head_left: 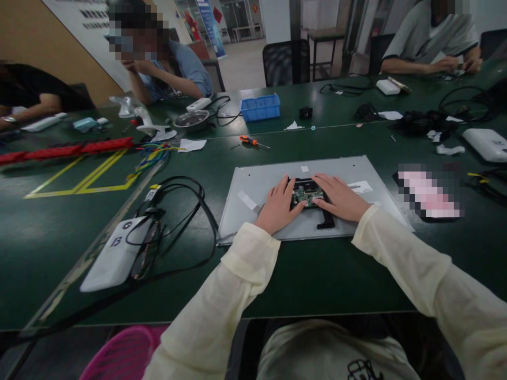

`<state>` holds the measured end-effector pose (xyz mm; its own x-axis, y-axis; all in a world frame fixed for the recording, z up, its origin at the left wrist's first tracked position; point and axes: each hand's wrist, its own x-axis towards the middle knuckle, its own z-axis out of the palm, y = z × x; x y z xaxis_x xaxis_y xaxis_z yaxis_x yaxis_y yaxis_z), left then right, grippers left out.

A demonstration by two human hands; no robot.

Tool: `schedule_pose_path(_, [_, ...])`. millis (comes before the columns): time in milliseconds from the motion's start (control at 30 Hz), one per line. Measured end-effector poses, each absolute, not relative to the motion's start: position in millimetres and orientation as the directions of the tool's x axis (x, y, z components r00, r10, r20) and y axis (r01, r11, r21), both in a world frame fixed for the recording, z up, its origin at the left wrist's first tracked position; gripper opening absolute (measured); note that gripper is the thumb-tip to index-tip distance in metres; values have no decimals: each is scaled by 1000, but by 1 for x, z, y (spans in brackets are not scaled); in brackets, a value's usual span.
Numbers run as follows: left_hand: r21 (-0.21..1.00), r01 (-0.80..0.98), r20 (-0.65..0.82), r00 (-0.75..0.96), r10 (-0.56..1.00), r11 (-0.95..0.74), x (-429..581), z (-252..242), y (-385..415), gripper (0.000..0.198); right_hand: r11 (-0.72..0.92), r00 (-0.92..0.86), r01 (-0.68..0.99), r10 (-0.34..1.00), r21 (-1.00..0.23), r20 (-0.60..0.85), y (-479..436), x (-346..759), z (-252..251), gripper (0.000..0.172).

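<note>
A green circuit board (pixel 304 196) in a black housing lies on a grey panel (pixel 340 168). My left hand (pixel 278 203) grips its left side, thumb at the near edge and fingers reaching to the far edge. On the opposite side my right hand (pixel 341 196) holds it the same way, its thumb on the board's near right corner. Both hands partly cover the housing. A black L-shaped piece (pixel 326 219) sticks out toward me below the right hand. White paper strips (pixel 247 200) rest on the panel.
To the left, a white power bank (pixel 116 256) lies with looped black cables (pixel 202 198). An orange screwdriver (pixel 249 140) and a blue basket (pixel 260 108) are farther back. A pixelated phone-like object (pixel 430 195) lies right of the panel. Several people sit around the green table (pixel 317 285).
</note>
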<state>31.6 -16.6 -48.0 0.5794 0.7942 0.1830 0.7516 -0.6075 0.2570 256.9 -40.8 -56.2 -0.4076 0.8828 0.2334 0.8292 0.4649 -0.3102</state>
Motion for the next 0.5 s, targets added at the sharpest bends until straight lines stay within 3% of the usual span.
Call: schedule_pose_path(500, [242, 750, 194, 584, 788, -616, 31, -50, -15, 72, 439, -356, 831, 892, -341, 279, -31, 261, -65, 61])
